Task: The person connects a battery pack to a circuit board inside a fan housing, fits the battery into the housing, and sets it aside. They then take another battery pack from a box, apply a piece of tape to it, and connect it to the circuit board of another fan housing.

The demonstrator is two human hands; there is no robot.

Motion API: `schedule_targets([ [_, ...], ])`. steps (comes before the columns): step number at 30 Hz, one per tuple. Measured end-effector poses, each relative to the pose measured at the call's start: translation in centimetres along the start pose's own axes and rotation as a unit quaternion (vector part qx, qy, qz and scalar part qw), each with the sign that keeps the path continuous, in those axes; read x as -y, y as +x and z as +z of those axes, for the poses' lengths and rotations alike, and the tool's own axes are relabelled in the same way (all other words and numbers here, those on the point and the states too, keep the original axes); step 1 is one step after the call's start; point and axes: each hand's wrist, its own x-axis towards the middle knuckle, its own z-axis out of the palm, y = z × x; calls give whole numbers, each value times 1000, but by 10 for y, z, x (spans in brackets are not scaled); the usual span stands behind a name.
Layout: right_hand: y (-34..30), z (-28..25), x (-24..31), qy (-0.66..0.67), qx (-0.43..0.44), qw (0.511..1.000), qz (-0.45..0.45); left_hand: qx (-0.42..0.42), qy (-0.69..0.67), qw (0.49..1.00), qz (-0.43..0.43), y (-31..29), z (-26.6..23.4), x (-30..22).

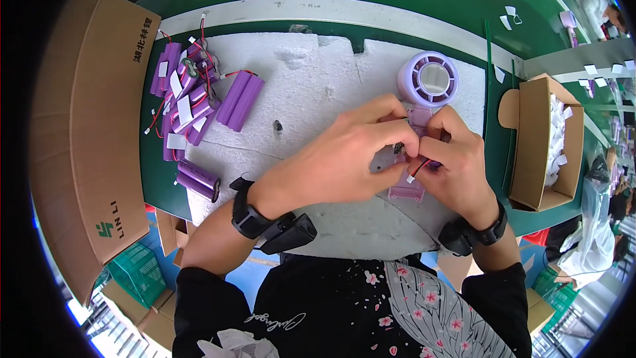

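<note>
A lilac handheld fan [401,79] lies on a white foam board, its round head away from me and its pale pink handle [406,192] toward me. My left hand [358,149] comes over the handle from the left, thumb and fingers pinched near a small dark part [399,148]. Whatever sits between those fingertips is mostly hidden. From the other side my right hand [457,159] curls its fingers on the handle, touching the left fingertips. Below its fingers a short red and black wire with a white plug [411,178] sticks out.
Purple battery packs [242,101] with wires and white tabs are heaped on the left of the foam board [318,99]. A tall cardboard box [99,126] stands at the left edge. On the right is an open carton [575,152] of small white pieces. Behind runs a pale rail [344,13].
</note>
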Motion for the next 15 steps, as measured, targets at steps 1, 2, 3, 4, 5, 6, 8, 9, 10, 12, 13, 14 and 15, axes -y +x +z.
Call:
schedule_targets([
  [1, 0, 0, 1, 6, -1, 1000, 1, 1, 0, 1000, 0, 0, -1, 0],
  [2, 1, 1, 1, 13, -2, 1000, 3, 6, -3, 1000, -17, 0, -2, 1],
  [3, 1, 1, 1, 19, -3, 1000, 5, 10, -6, 999, -33, 0, -4, 2],
  [4, 1, 0, 2, 19, -4, 1000, 5, 15, -8, 999, -49, 0, -5, 2],
  [5, 2, -2, 3, 35, -9, 999, 5, 16, -8, 999, -49, 0, -5, 3],
  [6, 3, -4, 4, 52, -14, 999, 5, 18, -14, 998, -52, 0, -6, 4],
  [8, 3, -5, 3, 68, -19, 997, 3, 18, -25, 998, -58, 0, -6, 4],
  [9, 3, -7, 2, 64, -15, 998, -7, 18, -24, 998, -58, 0, -7, 5],
  [10, 2, -8, 1, 60, -12, 998, -17, 25, -25, 998, -53, 1, -8, 5],
  [12, 1, -9, 0, 56, -8, 998, -27, 40, -26, 998, -43, 1, -9, 6],
  [13, 1, -9, -1, 50, -13, 998, -26, 41, -26, 998, -42, 1, -9, 6],
  [14, 0, -8, -1, 45, -18, 999, -25, 44, -38, 997, -46, 1, -9, 6],
  [15, -1, -7, -2, 39, -23, 999, -24, 47, -50, 996, -49, 1, -10, 5],
])
